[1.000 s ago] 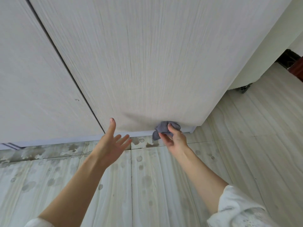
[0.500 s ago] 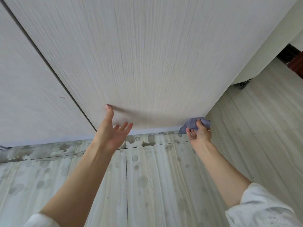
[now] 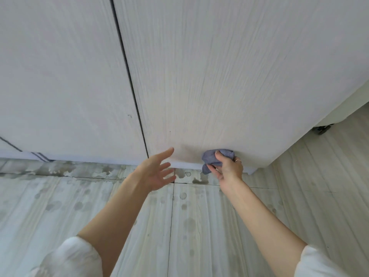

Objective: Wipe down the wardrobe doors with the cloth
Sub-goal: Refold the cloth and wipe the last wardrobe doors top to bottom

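A pale wood-grain wardrobe door [image 3: 209, 76] fills the upper middle and right. A second door [image 3: 60, 80] lies to its left past a dark vertical gap. My right hand [image 3: 227, 168] grips a bunched grey-blue cloth [image 3: 211, 158] and presses it against the bottom edge of the right-hand door. My left hand [image 3: 157, 172] is held open with fingers spread, just in front of the door's lower left corner; I cannot tell whether its fingertips touch the door.
The tiled floor [image 3: 179, 226] below the wardrobe has wet blotches and dark damp patches along the base [image 3: 83, 170]. A white piece of furniture with a small black caster [image 3: 321, 129] stands at the right, beyond the wardrobe's corner.
My right hand has slid the cloth leftward along the door's bottom edge, away from the right corner. My left hand has come off the door and dropped a little. The view has shifted right.
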Action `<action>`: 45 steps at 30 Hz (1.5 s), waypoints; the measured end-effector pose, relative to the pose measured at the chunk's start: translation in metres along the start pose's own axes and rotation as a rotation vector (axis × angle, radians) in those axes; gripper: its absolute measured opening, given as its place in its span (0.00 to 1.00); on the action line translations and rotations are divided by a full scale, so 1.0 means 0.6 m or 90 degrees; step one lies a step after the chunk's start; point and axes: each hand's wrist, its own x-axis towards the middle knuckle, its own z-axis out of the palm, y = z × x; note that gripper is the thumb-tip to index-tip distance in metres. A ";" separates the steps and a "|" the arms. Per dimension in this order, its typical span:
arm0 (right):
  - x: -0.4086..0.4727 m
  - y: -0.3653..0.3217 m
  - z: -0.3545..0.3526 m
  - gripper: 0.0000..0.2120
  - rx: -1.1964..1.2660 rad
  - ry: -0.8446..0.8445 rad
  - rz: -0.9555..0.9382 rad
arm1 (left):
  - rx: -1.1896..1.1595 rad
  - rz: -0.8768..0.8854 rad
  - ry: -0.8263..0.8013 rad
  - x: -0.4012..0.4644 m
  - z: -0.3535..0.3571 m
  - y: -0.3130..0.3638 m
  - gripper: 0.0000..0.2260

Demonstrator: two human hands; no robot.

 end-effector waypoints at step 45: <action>-0.279 0.038 0.376 0.05 -0.040 -0.282 -0.040 | -0.260 0.214 0.084 -0.041 -0.259 0.234 0.45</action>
